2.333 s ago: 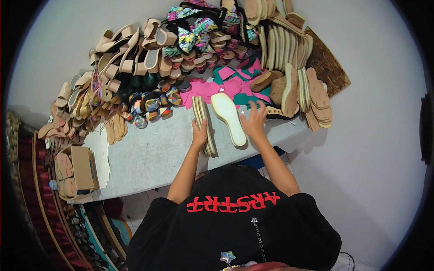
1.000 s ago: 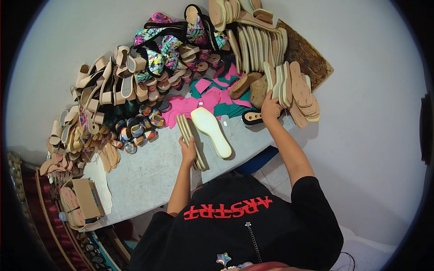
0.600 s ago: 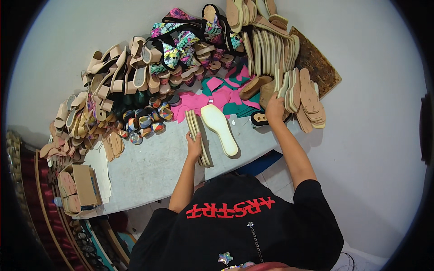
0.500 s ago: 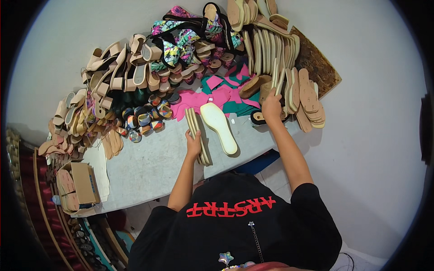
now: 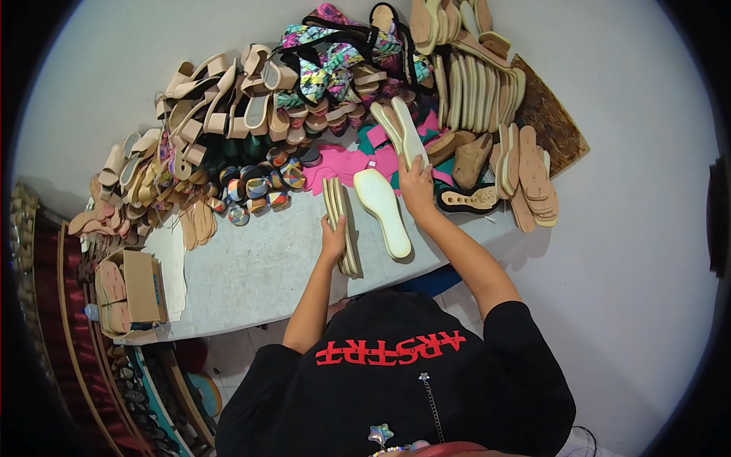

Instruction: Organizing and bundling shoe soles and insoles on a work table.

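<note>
My left hand point(image 5: 333, 238) is closed around several stacked insoles point(image 5: 339, 206), which stand on edge on the table. Just right of that stack, a single cream insole point(image 5: 383, 209) lies flat, its wide end pointing away from me. Above and to the right of it, my right hand point(image 5: 416, 185) grips a pair of cream insoles point(image 5: 410, 137) by their near ends. They are raised over pink and green fabric scraps point(image 5: 339, 166), with their far ends fanned apart. Next to my right forearm rests a black-edged sole with holes point(image 5: 468, 199).
Heeled sandals point(image 5: 259, 114) are heaped along the back left. Upright insoles point(image 5: 480, 91) line the far right, before a brown board point(image 5: 544, 118). Wooden shoe lasts point(image 5: 472, 161) and loose insoles point(image 5: 535, 171) lie on the right. A cardboard box point(image 5: 143, 286) stands at the table's left end.
My right hand has moved left, carrying the insoles away from the right-hand piles toward the table's middle. The left hand keeps its hold on the stack. The whole view has shifted slightly.
</note>
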Available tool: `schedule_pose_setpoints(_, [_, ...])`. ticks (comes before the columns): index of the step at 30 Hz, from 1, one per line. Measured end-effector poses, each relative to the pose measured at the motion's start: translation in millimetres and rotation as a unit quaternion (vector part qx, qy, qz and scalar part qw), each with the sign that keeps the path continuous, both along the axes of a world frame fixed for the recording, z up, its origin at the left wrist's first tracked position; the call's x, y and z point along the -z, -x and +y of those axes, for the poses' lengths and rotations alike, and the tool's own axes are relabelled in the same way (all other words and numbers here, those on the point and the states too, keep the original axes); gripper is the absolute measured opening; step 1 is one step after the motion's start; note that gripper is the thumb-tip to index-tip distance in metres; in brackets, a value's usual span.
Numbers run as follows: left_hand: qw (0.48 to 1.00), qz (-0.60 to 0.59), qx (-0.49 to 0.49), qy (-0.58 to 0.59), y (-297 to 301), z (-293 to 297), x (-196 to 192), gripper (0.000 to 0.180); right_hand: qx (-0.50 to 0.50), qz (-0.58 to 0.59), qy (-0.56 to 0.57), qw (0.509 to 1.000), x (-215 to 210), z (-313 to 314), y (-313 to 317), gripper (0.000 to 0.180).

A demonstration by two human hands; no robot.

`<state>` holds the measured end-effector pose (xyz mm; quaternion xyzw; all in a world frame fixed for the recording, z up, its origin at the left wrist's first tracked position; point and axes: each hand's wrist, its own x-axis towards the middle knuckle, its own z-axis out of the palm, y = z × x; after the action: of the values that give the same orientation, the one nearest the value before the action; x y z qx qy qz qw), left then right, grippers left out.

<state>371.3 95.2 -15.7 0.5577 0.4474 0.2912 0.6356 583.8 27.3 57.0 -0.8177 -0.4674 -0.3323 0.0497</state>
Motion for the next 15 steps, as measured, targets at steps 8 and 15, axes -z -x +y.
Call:
schedule_pose_setpoints(8, [0.999,-0.013,-0.011,0.038,20,-8,-10,0.056,-0.072,0.157,0.092,0.981,30,0,0,0.048])
schedule_pose_setpoints(15, [1.0,-0.001,-0.014,0.023,21,-7,-6,0.061,-0.069,0.4,-0.048,0.913,26,-14,-22,0.037])
